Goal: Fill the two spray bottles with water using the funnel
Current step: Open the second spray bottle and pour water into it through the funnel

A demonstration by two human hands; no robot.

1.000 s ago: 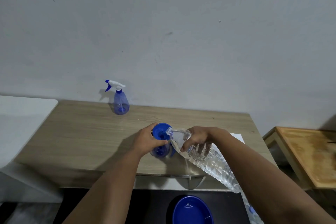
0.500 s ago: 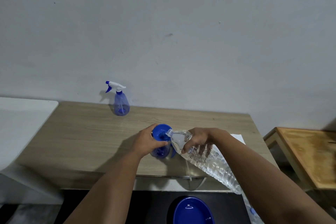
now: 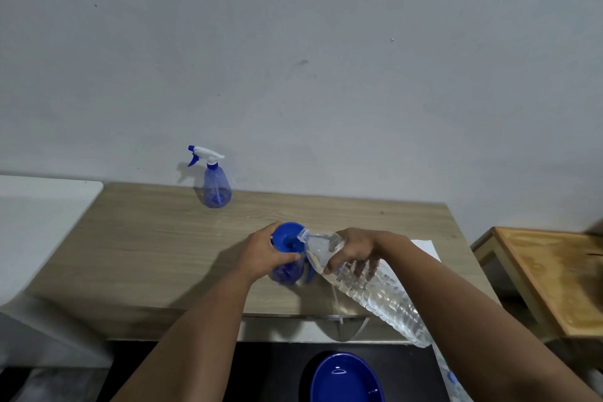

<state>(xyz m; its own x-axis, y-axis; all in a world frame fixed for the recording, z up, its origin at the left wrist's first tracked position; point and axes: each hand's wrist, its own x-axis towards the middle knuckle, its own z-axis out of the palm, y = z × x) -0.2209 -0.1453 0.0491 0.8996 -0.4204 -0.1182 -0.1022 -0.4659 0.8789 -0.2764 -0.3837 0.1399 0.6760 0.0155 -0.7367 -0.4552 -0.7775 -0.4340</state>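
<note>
A blue funnel [image 3: 287, 236] sits in the neck of a blue spray bottle [image 3: 287, 272] with no spray head, near the front of the wooden table [image 3: 146, 248]. My left hand [image 3: 262, 253] grips this bottle just under the funnel. My right hand [image 3: 354, 250] holds a large clear water bottle [image 3: 375, 290] tilted, its open mouth over the funnel's rim. A second blue spray bottle [image 3: 216, 188] with a white and blue trigger head stands by the wall at the back left.
A white sheet [image 3: 425, 246] lies on the table behind my right arm. A white surface [image 3: 39, 215] adjoins the table's left side, and a wooden stool [image 3: 551, 274] stands to the right. Below the table's front edge is a blue round object [image 3: 346, 380].
Nothing has clearly moved; both hands keep their grip and the water bottle stays tilted at the funnel.
</note>
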